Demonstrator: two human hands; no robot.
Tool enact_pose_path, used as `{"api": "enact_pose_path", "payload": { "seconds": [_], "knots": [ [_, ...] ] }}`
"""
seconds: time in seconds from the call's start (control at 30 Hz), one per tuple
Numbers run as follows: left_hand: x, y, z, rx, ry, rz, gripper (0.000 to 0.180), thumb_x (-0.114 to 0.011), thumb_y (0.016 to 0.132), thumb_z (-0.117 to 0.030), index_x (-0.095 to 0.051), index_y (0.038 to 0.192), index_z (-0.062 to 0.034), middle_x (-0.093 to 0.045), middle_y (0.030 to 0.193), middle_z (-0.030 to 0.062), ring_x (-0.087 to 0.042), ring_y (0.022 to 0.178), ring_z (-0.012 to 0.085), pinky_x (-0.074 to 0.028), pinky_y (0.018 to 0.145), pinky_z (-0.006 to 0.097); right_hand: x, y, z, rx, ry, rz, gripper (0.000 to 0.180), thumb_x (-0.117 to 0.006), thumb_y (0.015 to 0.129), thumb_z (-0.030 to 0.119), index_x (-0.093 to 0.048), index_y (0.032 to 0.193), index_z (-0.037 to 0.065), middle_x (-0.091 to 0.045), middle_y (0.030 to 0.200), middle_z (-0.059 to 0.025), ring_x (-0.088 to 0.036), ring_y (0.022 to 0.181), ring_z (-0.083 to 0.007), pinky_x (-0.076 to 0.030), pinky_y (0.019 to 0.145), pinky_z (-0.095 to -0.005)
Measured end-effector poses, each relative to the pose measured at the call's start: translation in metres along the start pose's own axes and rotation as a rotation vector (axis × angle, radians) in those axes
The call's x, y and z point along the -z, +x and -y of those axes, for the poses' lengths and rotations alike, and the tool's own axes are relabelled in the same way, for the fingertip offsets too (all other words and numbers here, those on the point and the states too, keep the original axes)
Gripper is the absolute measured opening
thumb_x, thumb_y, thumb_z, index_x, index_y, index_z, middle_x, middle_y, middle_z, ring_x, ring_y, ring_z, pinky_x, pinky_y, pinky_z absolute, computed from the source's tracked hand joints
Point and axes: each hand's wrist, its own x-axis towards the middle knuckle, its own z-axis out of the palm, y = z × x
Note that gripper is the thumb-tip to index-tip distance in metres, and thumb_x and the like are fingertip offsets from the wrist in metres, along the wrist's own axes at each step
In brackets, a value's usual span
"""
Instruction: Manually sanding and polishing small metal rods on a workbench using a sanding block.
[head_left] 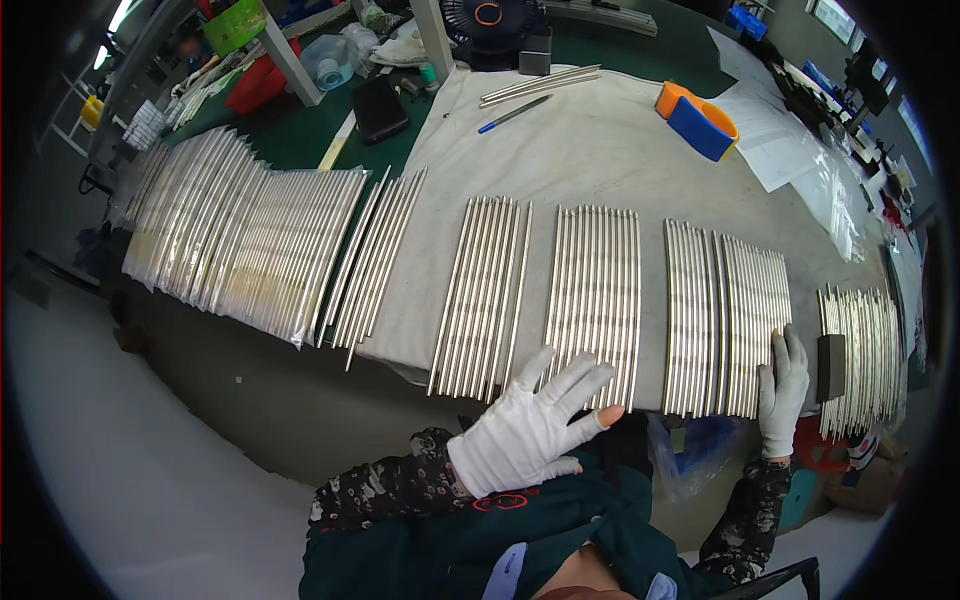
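The left hand was spread wide, nothing gripped, with metal rods laid under and beyond its fingertips. The right hand was placed, fingers loosely extended, at the edge of another row of rods, laid to its left; whether any rod was gripped could not be told.

Before you, rods lie in side-by-side groups on the cloth. To their left are bags of rods; at the far side, a pen lies nearer you than the fan, with sheets at far right.
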Motion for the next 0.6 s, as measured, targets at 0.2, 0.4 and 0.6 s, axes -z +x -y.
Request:
{"api": "enact_pose_path", "payload": {
  "seconds": [0.2,0.4,0.6],
  "knots": [
    [-0.003,0.001,0.003,0.075,0.065,0.098,0.072,-0.074,0.070,-0.042,-0.048,0.132,-0.0158,-0.038,0.140,0.0173,-0.034,0.132,0.0323,-0.023,0.107,0.056,0.003,-0.001,0.001,-0.025,-0.011,0.003,0.049,-0.050,0.090,0.024,-0.045,0.134,0.005,-0.043,0.137,-0.0227,-0.042,0.123,-0.0398,-0.033,0.103,-0.0459],
    [0.003,-0.014,0.006,0.148,0.104,0.118,0.079,-0.075,0.069,-0.041,-0.040,0.136,-0.0199,-0.038,0.140,0.0178,-0.036,0.131,0.0345,-0.022,0.106,0.060,0.000,0.001,0.002,-0.010,0.003,-0.007,0.048,-0.049,0.090,0.025,-0.047,0.132,0.003,-0.043,0.137,-0.0235,-0.042,0.123,-0.0405,-0.034,0.103,-0.0464],
    [0.002,-0.016,0.007,0.154,0.103,0.115,0.083,-0.075,0.069,-0.041,-0.036,0.139,-0.0203,-0.036,0.140,0.0187,-0.035,0.132,0.0348,-0.023,0.106,0.059,0.002,0.001,0.003,-0.019,0.011,-0.006,0.047,-0.049,0.090,0.026,-0.048,0.130,0.002,-0.044,0.136,-0.0237,-0.043,0.123,-0.0405,-0.034,0.103,-0.0462]
  ]
}}
